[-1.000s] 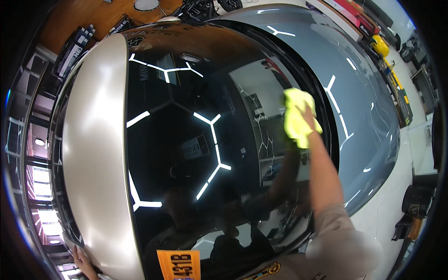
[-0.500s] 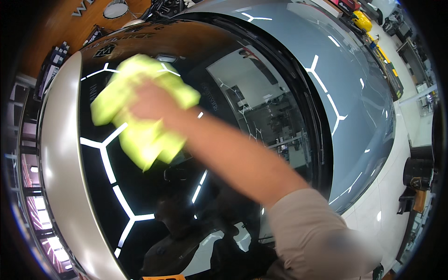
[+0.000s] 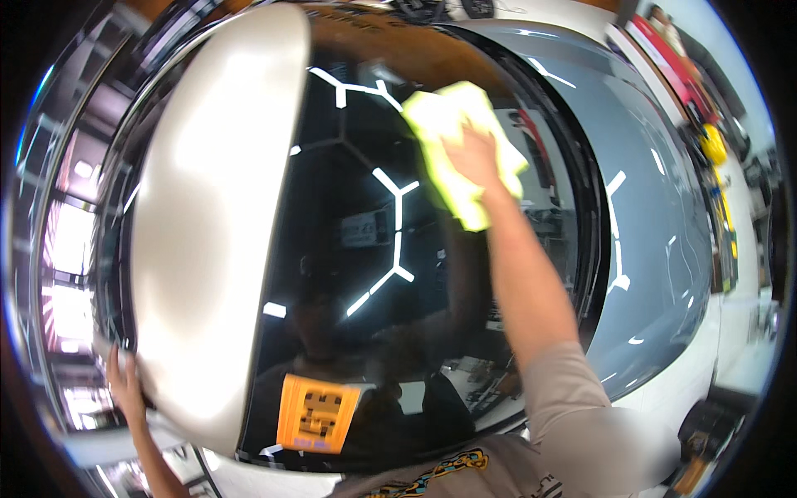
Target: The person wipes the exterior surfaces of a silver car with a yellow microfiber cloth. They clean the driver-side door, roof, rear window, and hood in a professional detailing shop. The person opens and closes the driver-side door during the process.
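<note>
My right hand (image 3: 471, 156) lies on a neon-yellow cloth (image 3: 452, 116), pressing it to the dark, glossy windshield (image 3: 349, 249) of a car. The cloth is bunched under my palm, and its corners spread out over the glass near the blue-grey hood. At the lower left, my left hand (image 3: 124, 383) rests at the edge of the pale roof (image 3: 216, 207). Its fingers look stretched out and slightly apart, and I see nothing held in them.
An orange label (image 3: 318, 415) shows on the lower glass. Beyond the black strip at the windshield's base lies the blue-grey hood (image 3: 656, 241). Shelving with a yellow item (image 3: 712, 145) stands at far right. Ceiling lights reflect in the glass.
My right hand and the cloth have moved right across the windshield toward the hood. The view has shifted, showing more roof and the orange label. My left hand has come into view.
</note>
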### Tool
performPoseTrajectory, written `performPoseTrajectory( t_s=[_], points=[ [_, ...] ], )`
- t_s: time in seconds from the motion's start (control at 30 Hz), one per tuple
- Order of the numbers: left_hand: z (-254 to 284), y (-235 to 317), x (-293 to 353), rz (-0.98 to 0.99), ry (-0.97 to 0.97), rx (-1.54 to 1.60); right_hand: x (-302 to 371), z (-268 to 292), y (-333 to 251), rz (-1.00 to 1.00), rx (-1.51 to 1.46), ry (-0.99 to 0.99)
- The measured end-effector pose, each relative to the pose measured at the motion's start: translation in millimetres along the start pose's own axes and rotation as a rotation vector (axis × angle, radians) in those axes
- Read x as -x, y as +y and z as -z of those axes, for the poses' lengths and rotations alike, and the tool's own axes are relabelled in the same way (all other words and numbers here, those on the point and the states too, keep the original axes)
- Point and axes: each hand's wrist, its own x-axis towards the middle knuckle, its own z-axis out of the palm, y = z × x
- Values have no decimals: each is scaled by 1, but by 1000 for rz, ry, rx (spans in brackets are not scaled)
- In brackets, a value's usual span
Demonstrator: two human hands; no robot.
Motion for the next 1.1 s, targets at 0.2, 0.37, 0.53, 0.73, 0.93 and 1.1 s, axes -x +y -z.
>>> performPoseTrajectory(
  t_s=[0.2,0.37,0.53,0.73,0.93,1.1],
  points=[
    [36,49,15,-4,76,9,173,21,-298,676,-130,60],
    [53,64,21,32,63,-89,245,73,-228,629,-228,-228],
    [59,54,19,-22,96,-84,116,100,-200,-166,371,21],
    [60,43,19,2,113,-116,331,51,-368,698,-106,-129],
    [58,39,20,-38,116,-94,421,78,-256,763,-165,-385],
    [56,45,19,-13,128,-128,466,108,-192,581,-80,-236]
  ],
)
